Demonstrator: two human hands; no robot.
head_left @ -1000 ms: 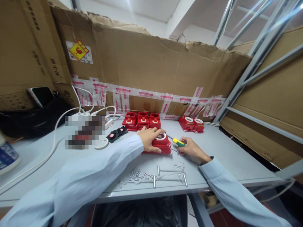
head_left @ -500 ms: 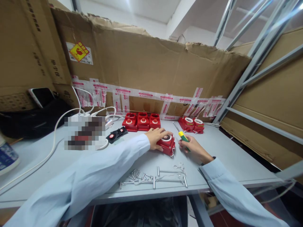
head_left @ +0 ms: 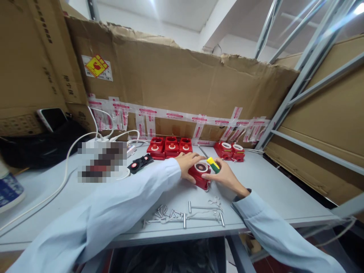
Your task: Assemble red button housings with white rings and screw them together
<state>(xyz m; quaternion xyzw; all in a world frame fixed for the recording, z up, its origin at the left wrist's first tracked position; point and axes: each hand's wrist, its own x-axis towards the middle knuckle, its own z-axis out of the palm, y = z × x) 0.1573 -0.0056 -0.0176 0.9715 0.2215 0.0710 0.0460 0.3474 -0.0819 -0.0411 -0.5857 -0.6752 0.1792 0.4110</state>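
A red housing with a white ring round its opening (head_left: 200,181) stands on the grey table in front of me. My left hand (head_left: 188,166) is closed round its left side and top. From the right, my right hand (head_left: 223,174) grips a screwdriver (head_left: 213,165) with a yellow and green handle, its shaft pointing up and away to the left. The thumb of that hand reaches to the housing beside the ring. Nearer the table's front edge lie several loose screws (head_left: 162,212) and metal T-shaped rods (head_left: 184,220) with white cords.
Several red units (head_left: 172,148) stand in a row at the back, and two ringed red housings (head_left: 237,152) at the back right. Left are black parts (head_left: 140,163), white cables (head_left: 66,167) and a bottle (head_left: 10,189). A cardboard wall (head_left: 170,83) closes off the back.
My right hand has moved left with the screwdriver, from beside the red housing up to it. The left hand keeps its hold on the housing.
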